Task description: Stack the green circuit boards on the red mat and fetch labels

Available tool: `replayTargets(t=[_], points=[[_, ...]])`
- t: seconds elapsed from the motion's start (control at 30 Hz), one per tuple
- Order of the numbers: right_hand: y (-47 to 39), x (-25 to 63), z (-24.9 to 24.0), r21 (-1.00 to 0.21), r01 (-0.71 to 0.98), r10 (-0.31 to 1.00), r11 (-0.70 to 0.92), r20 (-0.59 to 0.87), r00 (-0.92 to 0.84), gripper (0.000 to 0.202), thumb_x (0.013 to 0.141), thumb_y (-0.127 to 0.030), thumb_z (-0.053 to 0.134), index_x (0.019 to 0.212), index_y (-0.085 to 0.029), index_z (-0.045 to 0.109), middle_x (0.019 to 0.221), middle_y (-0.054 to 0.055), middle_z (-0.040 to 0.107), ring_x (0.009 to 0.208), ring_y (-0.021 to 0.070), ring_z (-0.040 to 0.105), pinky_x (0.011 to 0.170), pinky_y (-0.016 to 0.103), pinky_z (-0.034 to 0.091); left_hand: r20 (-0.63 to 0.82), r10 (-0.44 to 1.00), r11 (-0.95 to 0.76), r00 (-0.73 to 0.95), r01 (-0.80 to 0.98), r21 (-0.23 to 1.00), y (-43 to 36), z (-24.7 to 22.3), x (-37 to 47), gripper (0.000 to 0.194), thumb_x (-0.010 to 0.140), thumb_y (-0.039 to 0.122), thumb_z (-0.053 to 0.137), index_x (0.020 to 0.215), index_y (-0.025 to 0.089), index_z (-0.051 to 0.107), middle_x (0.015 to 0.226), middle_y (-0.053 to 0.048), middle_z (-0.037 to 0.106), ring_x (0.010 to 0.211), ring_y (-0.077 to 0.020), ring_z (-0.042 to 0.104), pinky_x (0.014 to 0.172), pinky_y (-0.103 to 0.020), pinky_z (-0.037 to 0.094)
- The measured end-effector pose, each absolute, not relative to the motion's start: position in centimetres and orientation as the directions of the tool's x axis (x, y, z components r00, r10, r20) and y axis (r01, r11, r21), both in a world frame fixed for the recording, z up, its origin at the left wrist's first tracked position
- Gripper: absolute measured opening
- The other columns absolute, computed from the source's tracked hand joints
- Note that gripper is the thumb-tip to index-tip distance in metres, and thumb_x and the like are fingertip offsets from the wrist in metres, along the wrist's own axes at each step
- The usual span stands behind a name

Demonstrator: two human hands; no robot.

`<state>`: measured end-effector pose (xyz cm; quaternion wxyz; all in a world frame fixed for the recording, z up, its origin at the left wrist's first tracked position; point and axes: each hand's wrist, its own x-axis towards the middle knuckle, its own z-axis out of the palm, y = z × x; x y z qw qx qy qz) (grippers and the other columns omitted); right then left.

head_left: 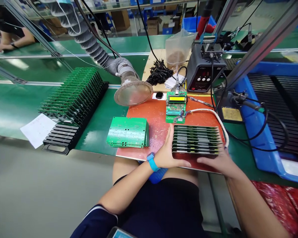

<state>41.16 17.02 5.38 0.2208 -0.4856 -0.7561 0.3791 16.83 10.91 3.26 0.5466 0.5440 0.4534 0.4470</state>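
- Red plastic wrap [280, 198] at near right, beside the bench [101, 142].
- Left hand [167, 154], blue-banded watch [152, 160] on wrist: fingers gripping left end of the board row [197, 140].
- Right hand [221, 162]: gripping right end, fingers partly hidden. Thumbs point at each other along the near side, tips apart.
- Board row: boards edge-on, one behind another, between the hands at near right of the orange mat [156, 115]. Can't tell if it's resting or lifted.
- Green board stack [126, 132] lies flat on the mat, left of the left hand.
- Blue bin [259, 145] right of the mat.
- Black rack [62, 135], far left, filled with upright green boards [72, 89]; paper sheet [38, 130] beside it.
- Test board [176, 107], yellow display lit, just beyond the row.
- Duct hood [132, 94] over the mat's far-left corner.
- Soldering station [205, 71] behind.
- Co-worker's forearm [24, 38], far left.
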Motion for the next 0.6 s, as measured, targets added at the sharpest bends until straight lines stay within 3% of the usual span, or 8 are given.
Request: replayTargets(t=[0.07, 0.13, 0.23, 0.33, 0.4, 0.47, 0.53, 0.6], points=[[16.8, 41.5, 5.4, -0.858, 0.463, 0.893, 0.223, -0.011, -0.450, 0.128, 0.061, -0.051, 0.082, 0.157, -0.018, 0.003, 0.148, 0.021, 0.027, 0.135, 0.0357, 0.033, 0.108, 0.058, 0.024, 0.054, 0.990, -0.044, 0.131, -0.081, 0.996, 11.0, 4.2, 17.2, 0.133, 0.063, 0.083, 0.056, 0.150, 0.010, -0.014, 0.157, -0.007, -0.009, 0.148, -0.0177, -0.001, 0.126, -0.031, 0.004], [16.7, 41.5, 5.4, -0.985, 0.153, 0.860, 0.079, -0.010, -0.510, 0.124, 0.065, -0.064, 0.074, 0.155, -0.033, -0.004, 0.156, 0.010, 0.012, 0.141, 0.0287, 0.022, 0.112, 0.051, 0.023, -0.007, 1.000, 0.008, 0.017, -0.103, 0.995, 11.3, 5.4, 17.7, 0.103, 0.082, 0.076, 0.032, 0.152, 0.008, -0.002, 0.157, -0.001, -0.003, 0.147, -0.0081, -0.002, 0.123, -0.019, 0.001], [16.5, 40.0, 6.0, -0.973, -0.177, 0.928, -0.151, -0.078, -0.364, 0.078, 0.085, -0.074, 0.044, 0.151, -0.035, 0.028, 0.153, 0.001, 0.023, 0.140, 0.0205, 0.026, 0.114, 0.042, 0.027, -0.149, 0.986, 0.139, -0.073, -0.122, 0.983, 12.0, 6.7, 18.6, 0.081, 0.090, 0.055, 0.039, 0.152, 0.015, 0.007, 0.157, 0.008, 0.003, 0.145, 0.0025, 0.001, 0.119, -0.009, 0.002], [16.5, 37.6, 6.8, -0.963, -0.175, 0.979, -0.204, -0.198, -0.048, 0.057, 0.083, -0.040, 0.065, 0.136, -0.023, 0.051, 0.143, 0.000, 0.041, 0.138, 0.0195, 0.032, 0.120, 0.042, 0.015, -0.145, 0.982, 0.116, -0.124, -0.217, 0.969, 12.3, 6.6, 19.2, 0.081, 0.087, 0.047, 0.048, 0.151, 0.015, 0.011, 0.157, 0.007, 0.010, 0.144, 0.0016, 0.010, 0.119, -0.009, 0.009], [16.4, 36.9, 6.9, -0.963, -0.192, 0.980, -0.188, -0.198, 0.031, 0.060, 0.079, -0.035, 0.068, 0.133, -0.018, 0.052, 0.140, 0.001, 0.045, 0.136, 0.0211, 0.034, 0.121, 0.044, 0.013, -0.098, 0.978, 0.054, -0.185, -0.230, 0.972, 12.2, 6.1, 19.4, 0.077, 0.089, 0.050, 0.046, 0.150, 0.014, 0.015, 0.156, 0.005, 0.015, 0.144, 0.0006, 0.014, 0.119, -0.009, 0.012], [16.4, 37.5, 6.7, -0.960, -0.220, 0.984, -0.175, -0.165, -0.062, 0.060, 0.087, -0.043, 0.059, 0.140, -0.018, 0.045, 0.144, 0.003, 0.040, 0.137, 0.0204, 0.033, 0.119, 0.043, 0.017, -0.007, 0.975, -0.040, -0.223, -0.206, 0.978, 12.0, 5.7, 19.6, 0.075, 0.092, 0.056, 0.036, 0.150, 0.013, 0.015, 0.156, 0.004, 0.015, 0.145, -0.0020, 0.013, 0.121, -0.012, 0.012], [16.4, 39.2, 6.4, -0.976, -0.161, 0.946, -0.147, -0.091, -0.312, 0.076, 0.090, -0.063, 0.047, 0.152, -0.023, 0.028, 0.152, 0.005, 0.025, 0.141, 0.0219, 0.024, 0.117, 0.043, 0.020, 0.041, 0.972, -0.081, -0.230, -0.170, 0.982, 11.9, 5.5, 19.7, 0.073, 0.094, 0.057, 0.028, 0.150, 0.014, 0.015, 0.156, 0.004, 0.016, 0.145, -0.0043, 0.013, 0.124, -0.017, 0.012], [16.5, 41.0, 6.4, -0.991, 0.130, 0.847, 0.036, -0.039, -0.530, 0.104, 0.075, -0.077, 0.055, 0.156, -0.033, 0.006, 0.157, 0.005, 0.006, 0.143, 0.0293, 0.012, 0.114, 0.052, 0.015, 0.014, 0.973, -0.054, -0.231, -0.170, 0.984, 12.0, 5.4, 19.7, 0.069, 0.095, 0.057, 0.024, 0.150, 0.016, 0.018, 0.156, 0.004, 0.016, 0.145, -0.0051, 0.015, 0.124, -0.018, 0.012]])
